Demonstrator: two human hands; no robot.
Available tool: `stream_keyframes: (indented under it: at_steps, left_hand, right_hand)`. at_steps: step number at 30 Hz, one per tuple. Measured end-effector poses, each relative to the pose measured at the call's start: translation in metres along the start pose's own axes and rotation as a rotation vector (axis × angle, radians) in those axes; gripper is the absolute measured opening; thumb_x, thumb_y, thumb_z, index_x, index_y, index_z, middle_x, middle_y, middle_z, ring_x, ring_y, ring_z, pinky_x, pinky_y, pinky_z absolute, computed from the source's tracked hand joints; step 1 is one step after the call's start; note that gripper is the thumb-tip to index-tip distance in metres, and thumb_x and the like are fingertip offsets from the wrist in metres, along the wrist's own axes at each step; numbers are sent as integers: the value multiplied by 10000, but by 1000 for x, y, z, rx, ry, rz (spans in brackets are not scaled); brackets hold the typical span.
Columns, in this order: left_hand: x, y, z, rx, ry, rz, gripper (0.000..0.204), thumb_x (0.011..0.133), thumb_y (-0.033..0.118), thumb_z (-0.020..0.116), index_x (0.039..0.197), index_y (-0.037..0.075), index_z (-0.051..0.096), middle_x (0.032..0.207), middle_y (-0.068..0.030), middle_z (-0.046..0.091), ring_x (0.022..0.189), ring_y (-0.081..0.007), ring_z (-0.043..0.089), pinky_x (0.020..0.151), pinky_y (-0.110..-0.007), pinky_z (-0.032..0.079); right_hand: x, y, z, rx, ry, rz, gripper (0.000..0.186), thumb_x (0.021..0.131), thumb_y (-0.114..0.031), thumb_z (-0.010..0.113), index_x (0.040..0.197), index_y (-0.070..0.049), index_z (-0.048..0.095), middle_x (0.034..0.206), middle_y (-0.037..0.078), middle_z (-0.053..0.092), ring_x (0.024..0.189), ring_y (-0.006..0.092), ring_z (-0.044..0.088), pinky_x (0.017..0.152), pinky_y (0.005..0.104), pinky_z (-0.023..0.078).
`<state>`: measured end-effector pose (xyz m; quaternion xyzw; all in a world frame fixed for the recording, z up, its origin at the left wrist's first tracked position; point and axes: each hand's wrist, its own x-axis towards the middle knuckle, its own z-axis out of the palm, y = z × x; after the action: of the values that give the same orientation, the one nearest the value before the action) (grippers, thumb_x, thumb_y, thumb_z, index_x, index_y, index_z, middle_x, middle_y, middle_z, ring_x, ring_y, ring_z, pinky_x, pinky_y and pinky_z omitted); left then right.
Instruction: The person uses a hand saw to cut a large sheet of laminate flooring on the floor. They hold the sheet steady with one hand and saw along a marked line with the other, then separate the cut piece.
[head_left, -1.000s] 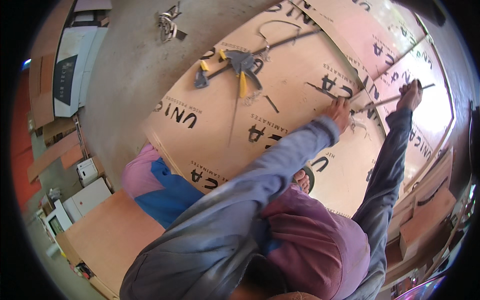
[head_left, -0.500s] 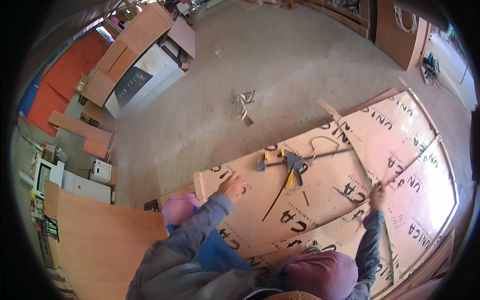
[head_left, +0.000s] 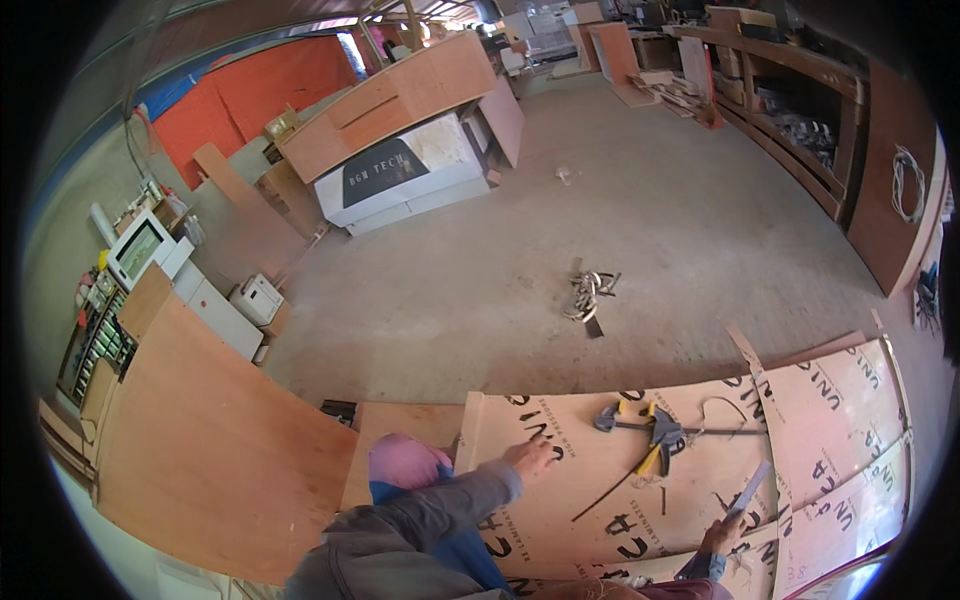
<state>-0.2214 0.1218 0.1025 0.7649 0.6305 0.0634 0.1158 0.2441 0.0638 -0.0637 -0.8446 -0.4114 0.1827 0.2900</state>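
My left hand rests on a pale board printed with dark lettering; its fingers are partly stretched and hold nothing. At the right, my right hand grips a flat grey metal strip, perhaps a blade or file, which points up and away over the board. Between the hands and farther off, a black and yellow bar clamp lies on the board near a loop of thin cord. Narrow wooden strips run along and across the boards.
A large brown panel stands at my left. Twisted metal pieces lie on the concrete floor. Beyond are a white and wooden counter, a white boxy appliance and a wooden shelf rack.
The view has tilted up and turned left, showing more of the room. My right hand has come back from the strips' crossing, and the metal strip now shows plainly. My left hand stays on the board.
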Motion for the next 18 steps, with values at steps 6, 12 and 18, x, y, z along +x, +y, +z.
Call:
stream_keyframes:
  at_steps: [6,12,18]
  left_hand:
    - [43,-6,-2,-291,-260,-174,159,976,173,492,896,76,589,873,-34,637,821,-205,616,773,-315,504]
    - [12,-8,3,-241,-58,120,80,837,58,624,816,-15,599,813,-177,587,783,-365,585,750,-438,479]
    - [15,22,3,-78,-192,101,204,771,93,702,727,-12,534,800,-167,569,772,-356,571,717,-456,455]
  right_hand:
    - [-57,3,-24,-1,234,-297,558,894,-244,551,1396,-27,440,1372,204,436,1172,341,514,946,461,461]
    - [-123,-1,-77,-175,-2,-284,531,895,-264,533,1354,-5,471,1390,224,415,1217,361,463,981,471,418]
    - [-174,-7,-46,-142,-73,-285,515,896,-285,515,1312,17,502,1407,243,393,1261,381,412,1016,480,376]
